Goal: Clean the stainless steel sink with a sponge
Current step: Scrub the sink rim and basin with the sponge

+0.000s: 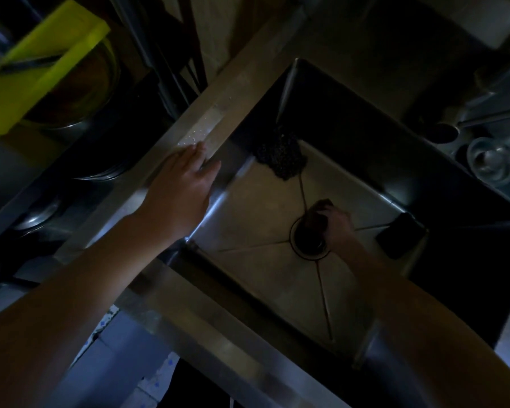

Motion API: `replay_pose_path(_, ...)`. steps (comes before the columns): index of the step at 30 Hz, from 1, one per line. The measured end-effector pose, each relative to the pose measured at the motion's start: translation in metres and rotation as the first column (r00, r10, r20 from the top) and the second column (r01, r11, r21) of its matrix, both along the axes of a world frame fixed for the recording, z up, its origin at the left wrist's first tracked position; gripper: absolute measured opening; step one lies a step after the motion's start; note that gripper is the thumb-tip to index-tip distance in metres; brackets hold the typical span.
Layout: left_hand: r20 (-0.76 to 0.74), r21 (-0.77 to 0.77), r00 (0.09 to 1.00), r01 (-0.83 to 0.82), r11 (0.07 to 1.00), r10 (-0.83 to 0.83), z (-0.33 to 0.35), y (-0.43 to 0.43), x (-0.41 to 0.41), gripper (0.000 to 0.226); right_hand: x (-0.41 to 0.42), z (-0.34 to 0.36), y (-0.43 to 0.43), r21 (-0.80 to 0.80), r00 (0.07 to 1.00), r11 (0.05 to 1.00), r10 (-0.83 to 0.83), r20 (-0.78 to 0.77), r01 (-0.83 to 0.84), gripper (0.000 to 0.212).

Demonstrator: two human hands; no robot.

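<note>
Stainless steel sink (265,278), dimly lit. Right hand (337,223) low in the basin beside the drain (308,245), fingers curled round a dark sponge (320,209). Left hand (186,184) lies flat on the sink's rim, fingers straight, holding nothing. Dark mesh scourer (280,156) in the far corner; yellow-green board (39,69) beyond the rim.

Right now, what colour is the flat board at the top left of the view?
The board is bright yellow-green, seen in the head view.
</note>
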State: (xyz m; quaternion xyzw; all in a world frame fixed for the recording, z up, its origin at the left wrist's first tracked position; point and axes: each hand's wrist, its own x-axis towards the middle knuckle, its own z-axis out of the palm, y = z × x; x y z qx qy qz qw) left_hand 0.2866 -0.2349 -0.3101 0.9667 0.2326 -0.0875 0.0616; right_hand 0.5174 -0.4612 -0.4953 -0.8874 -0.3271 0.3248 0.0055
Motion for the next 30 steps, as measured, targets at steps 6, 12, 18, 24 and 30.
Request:
replay_pose_path(6, 0.013, 0.003, 1.000, -0.010, 1.000, 0.010, 0.001, -0.001, 0.000, 0.052, 0.022, 0.007, -0.050, 0.132, 0.802, 0.795, -0.565, -0.193, 0.592, 0.033)
replay_pose_path(12, -0.022, 0.005, 1.000, -0.004, 1.000, 0.004, -0.001, 0.001, 0.000, 0.054, -0.007, 0.012, -0.076, 0.201, 0.560, 0.524, -0.792, -0.242, 0.828, 0.037)
replay_pose_path(18, -0.048, 0.043, 0.999, 0.022, 0.999, -0.020, 0.000, 0.002, 0.000, 0.054, -0.066, 0.018, -0.097, 0.105, 0.578, 0.581, -0.741, -0.341, 0.807, 0.048)
replay_pose_path(24, -0.056, 0.033, 0.998, 0.010, 0.999, -0.008, -0.001, 0.001, -0.001, 0.058, -0.124, 0.021, -0.051, 0.059, 0.494, 0.511, -0.787, -0.370, 0.858, 0.046)
replay_pose_path(30, -0.068, 0.033, 0.998, 0.019, 0.999, -0.017, -0.002, 0.002, -0.001, 0.058, -0.149, 0.014, -0.032, 0.152, 0.830, 0.852, -0.423, -0.365, 0.501, 0.048)
